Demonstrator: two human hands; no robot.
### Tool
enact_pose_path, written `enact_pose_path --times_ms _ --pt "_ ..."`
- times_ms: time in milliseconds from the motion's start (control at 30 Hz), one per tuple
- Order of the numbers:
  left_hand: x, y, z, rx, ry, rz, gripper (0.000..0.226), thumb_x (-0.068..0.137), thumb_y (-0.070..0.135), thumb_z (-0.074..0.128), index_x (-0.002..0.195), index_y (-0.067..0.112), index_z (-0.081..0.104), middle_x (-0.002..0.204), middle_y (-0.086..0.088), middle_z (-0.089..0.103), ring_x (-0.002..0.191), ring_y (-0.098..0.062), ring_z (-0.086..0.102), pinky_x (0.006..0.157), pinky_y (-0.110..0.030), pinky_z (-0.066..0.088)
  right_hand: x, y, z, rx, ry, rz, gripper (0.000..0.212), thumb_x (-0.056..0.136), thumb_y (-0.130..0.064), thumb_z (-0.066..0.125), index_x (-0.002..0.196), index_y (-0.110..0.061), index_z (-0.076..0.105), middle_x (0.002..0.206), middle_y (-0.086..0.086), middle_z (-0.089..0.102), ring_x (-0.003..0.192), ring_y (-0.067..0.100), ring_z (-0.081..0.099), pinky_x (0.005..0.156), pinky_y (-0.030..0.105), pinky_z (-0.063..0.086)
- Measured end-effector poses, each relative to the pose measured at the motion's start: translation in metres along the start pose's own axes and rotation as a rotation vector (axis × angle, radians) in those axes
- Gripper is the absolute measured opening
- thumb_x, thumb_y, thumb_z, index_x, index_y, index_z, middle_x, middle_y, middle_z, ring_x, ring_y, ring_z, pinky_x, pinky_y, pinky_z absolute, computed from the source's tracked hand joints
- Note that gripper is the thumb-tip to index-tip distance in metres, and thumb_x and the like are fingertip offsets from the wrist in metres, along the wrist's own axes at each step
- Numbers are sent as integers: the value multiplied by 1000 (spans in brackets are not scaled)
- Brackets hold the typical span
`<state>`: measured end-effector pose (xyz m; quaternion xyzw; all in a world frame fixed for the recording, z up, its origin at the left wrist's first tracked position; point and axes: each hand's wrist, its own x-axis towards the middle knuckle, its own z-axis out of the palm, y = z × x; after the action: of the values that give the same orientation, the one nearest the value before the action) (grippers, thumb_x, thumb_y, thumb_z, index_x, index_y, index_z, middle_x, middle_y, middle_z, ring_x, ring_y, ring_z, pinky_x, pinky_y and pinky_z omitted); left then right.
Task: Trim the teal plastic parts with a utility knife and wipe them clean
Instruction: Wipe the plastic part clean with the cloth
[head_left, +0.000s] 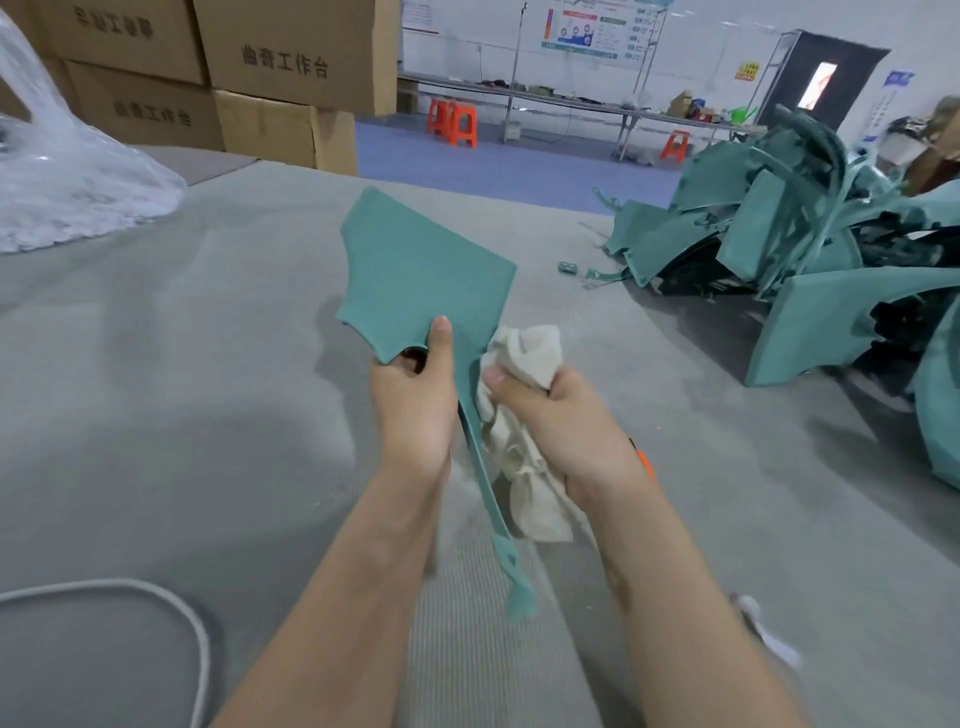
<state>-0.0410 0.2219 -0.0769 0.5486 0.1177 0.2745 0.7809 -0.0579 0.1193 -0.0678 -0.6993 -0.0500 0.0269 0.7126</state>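
Part location: flat teal plastic panel with a long narrow stem (421, 275), held up at the centre of the frame over the grey padded work surface (182, 364).
Left hand (413, 400): grips the panel where the blade meets the stem, thumb flat on the face.
Right hand (561, 421): closed round a crumpled cream cloth (530, 348), just right of the stem.
Handling: judged light and thin; the blade looks stiff, while the stem is likely to flex. Support the part near the junction.
Surface: smooth and possibly slippery. Edges may be sharp.
Remaining stock: pile of teal plastic parts (779, 244), right of the frame.
Orange object (644, 462): by the right wrist, mostly hidden; identity cannot be told.
Legible writing: "曲奇工作台" on brown cardboard boxes (291, 57), upper left.
Wall posters (587, 28): too small to read.
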Motion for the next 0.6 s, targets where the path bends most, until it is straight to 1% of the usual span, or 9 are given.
enact_pose_path --times_ms 67,133,167,200,300,367,433,533,600 --pt "-1 0 2 29 -24 1 8 92 21 64 88 14 66 76 13 67 65 6 62 67 -12 49 0 4 8 -81 31 -77 19 94 -12 62 109 0 61 98 12 69 82 11 63 74 25 52" --pt "-4 2 5 35 -77 -36 12 91 23 64 89 11 66 78 6 69 70 -1 65 69 -17 51 0 4 12 -78 85 -112 10 94 -12 61 93 -2 59 75 9 61 60 6 55 57 21 47" --pt "-6 3 6 27 -111 -63 12 91 23 64 90 11 66 81 3 70 74 -5 66 71 -20 52 0 4 12 -66 114 -111 12 95 -13 61 85 -6 58 68 6 59 56 7 54 54 23 46" --pt "-7 3 6 20 -142 -82 13 92 23 63 93 10 66 85 1 71 77 -8 67 73 -22 53 1 4 11 -79 144 -98 16 95 -18 61 80 -10 58 67 5 61 58 11 58 58 28 49" --pt "-8 5 6 15 -219 -105 12 92 22 62 95 12 67 87 4 72 82 -8 69 74 -22 55 4 5 9 -145 221 -94 19 93 -33 62 86 -15 64 86 8 72 85 25 69 82 46 55" --pt "-8 6 6 18 -269 -116 8 93 22 62 92 16 68 86 6 73 85 -9 69 78 -23 55 5 5 8 -127 271 -106 26 93 -38 61 85 -13 65 87 14 71 84 27 68 82 49 53" --pt "-9 7 6 11 -309 -132 8 93 20 61 95 16 67 92 4 73 91 -11 69 83 -26 54 6 6 5 -98 288 -106 36 93 -43 58 80 -11 62 76 16 67 73 28 63 74 45 52" --pt "-11 8 5 -10 -378 -152 13 94 17 59 104 14 66 105 -1 72 100 -15 68 88 -29 53 8 8 -1 -51 325 -117 34 95 -43 57 70 -21 61 64 -2 62 65 12 58 66 31 46" --pt "-14 8 5 10 -406 -162 14 94 16 59 106 13 66 104 0 72 95 -11 69 84 -24 54 10 7 -7 -11 375 -115 33 96 -40 57 68 -23 64 62 -12 66 61 3 63 62 21 49"
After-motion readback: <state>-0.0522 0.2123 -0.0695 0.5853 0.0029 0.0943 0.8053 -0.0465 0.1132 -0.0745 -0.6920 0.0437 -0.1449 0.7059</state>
